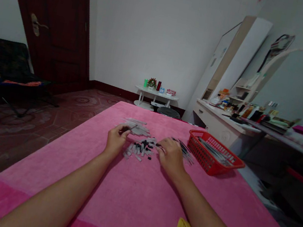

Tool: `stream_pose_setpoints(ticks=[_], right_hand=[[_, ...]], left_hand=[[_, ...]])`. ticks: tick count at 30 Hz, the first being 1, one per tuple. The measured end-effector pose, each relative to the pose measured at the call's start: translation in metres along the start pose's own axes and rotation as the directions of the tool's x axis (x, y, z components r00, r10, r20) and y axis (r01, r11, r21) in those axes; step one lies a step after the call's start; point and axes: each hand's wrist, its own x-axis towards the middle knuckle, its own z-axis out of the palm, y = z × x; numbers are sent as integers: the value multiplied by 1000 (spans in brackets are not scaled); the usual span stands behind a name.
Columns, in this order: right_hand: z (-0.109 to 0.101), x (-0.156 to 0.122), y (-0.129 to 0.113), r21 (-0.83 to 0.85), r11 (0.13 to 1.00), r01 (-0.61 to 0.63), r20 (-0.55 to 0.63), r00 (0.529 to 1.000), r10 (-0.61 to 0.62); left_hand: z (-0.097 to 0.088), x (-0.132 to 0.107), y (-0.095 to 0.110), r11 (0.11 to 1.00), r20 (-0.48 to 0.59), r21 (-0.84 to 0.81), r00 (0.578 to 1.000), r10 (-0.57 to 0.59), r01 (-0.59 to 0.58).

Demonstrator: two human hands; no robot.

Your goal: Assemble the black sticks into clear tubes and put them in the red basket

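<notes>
Both my arms reach out over a pink cloth (138, 189). My left hand (116, 139) is closed in a pinch on a thin grey pen barrel (133, 128) that points up and right. My right hand (170, 154) lies knuckles up with its fingers curled down onto a scatter of small black caps and short grey pen parts (141, 149); what it grips, if anything, is hidden. Beyond the left hand lies a row of pale barrels (137, 127). To the right of the right hand lies a bunch of thin dark refills (187, 153).
A red plastic basket (214, 156) holding pens stands on the cloth at the right. A dresser with bottles (226, 119) is beyond it. A small white table (156, 95), a dark door (54, 14) and a folding chair (7, 68) stand farther off.
</notes>
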Motion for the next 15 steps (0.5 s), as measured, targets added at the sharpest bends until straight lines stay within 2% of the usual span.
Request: stream_pose_setpoints(ticks=[4, 8, 12, 15], right_hand=[[13, -5, -1, -22, 999, -23, 243, 970, 28], [17, -6, -6, -38, 999, -18, 335, 942, 30], [21, -8, -9, -48, 999, -20, 370, 928, 37], [24, -9, -7, 41, 996, -79, 277, 959, 64]], left_hand=[[-2, 3, -1, 999, -48, -39, 998, -27, 25], [0, 1, -1, 999, -6, -27, 1000, -28, 28], [5, -7, -1, 997, 168, 39, 984, 62, -70], [7, -14, 5, 964, 359, 146, 920, 155, -220]])
